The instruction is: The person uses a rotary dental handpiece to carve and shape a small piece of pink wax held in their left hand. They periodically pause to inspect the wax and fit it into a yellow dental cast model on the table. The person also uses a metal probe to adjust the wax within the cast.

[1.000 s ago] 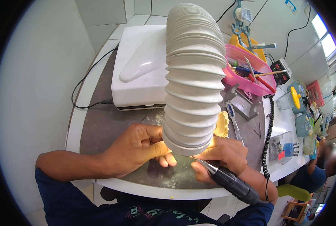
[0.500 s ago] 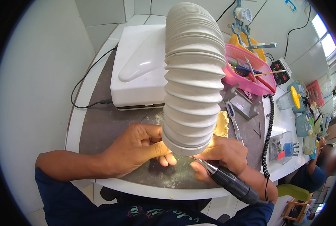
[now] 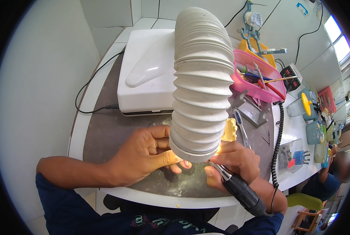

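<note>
A corrugated white suction hose [image 3: 202,90] comes down in front of me, its mouth between my hands. My left hand [image 3: 147,156] is curled in a pinch at the hose's left side; whatever its fingertips hold is hidden behind the mouth. On the other side, my right hand [image 3: 239,160] grips a black rotary handpiece [image 3: 243,194] with a metal nose. The handpiece's tip points up and left toward the left fingertips, and its working end is hidden by the hose. Just beyond my right hand lies a yellow dental cast [image 3: 230,130], beside a toothbrush [image 3: 242,127].
Behind the hose stands a white box-shaped unit [image 3: 145,74] with a black cable. At the right are a pink basket of tools [image 3: 257,90], a grey stand [image 3: 253,111], a coiled cord [image 3: 275,156] and a lidded jar [image 3: 299,105]. Pale dust marks the brown mat [image 3: 104,137]. Another person [image 3: 328,176] sits far right.
My right hand and the handpiece have shifted slightly right and down. My left fingertips have moved a little to the right, still pinched beside the hose mouth.
</note>
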Available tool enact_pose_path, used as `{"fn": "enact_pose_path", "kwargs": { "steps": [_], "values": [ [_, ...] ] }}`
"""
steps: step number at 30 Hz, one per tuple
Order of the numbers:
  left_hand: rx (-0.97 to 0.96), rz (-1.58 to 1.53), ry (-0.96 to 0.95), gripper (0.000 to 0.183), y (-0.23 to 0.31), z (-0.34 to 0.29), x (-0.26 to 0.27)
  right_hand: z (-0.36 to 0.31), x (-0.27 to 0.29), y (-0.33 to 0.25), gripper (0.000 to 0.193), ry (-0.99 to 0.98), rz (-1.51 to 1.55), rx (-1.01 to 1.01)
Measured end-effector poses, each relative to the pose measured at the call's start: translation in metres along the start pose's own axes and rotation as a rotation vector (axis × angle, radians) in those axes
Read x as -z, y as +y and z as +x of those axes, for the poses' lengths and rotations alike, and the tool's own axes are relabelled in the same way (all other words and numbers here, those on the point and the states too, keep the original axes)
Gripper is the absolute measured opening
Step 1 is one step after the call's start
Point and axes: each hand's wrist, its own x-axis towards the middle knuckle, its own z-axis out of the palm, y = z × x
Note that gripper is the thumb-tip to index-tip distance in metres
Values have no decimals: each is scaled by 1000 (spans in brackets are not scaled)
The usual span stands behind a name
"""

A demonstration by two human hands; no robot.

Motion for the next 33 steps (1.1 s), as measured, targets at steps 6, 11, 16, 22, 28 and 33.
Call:
{"fn": "enact_pose_path", "kwargs": {
  "steps": [6,11,16,22,28,33],
  "values": [
    [-1,51,-19,24,-5,-1,5,0,-4,-3,29,-8,25,11],
    [-45,70,-37,20,-4,1,1,-3,-5,0,28,-15,67,18],
    [-3,39,-42,20,-3,-2,1,0,-4,-5,27,-55,75,19],
    [-7,77,-67,21,-5,-1,4,3,-3,-4,28,-79,47,36],
    [30,77,-66,20,-4,-1,4,4,0,-4,26,-94,31,45],
    [31,64,-66,20,-6,-1,6,5,0,-3,24,-101,22,57]
  ]
}}
